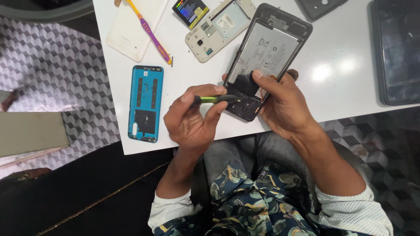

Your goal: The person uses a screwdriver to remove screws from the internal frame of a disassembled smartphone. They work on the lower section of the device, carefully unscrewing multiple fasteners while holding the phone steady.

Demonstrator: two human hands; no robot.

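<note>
dark tablet (398, 52) and grey cover (321, 6) cut off by frame edges.

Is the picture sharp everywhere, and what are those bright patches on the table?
Head view: the opened black phone and the green-handled screwdriver in the left hand are sharp; the right hand steadies the phone. Two soft white glare spots lie on the glossy white table, a lamp's reflection. The table's edges bow slightly, a wide-lens distortion.

Two opened phones (267, 52) (218, 27), two back covers (145, 102) (131, 30), one toothbrush (151, 35), one loose battery (190, 12), one screwdriver (214, 99).
</note>
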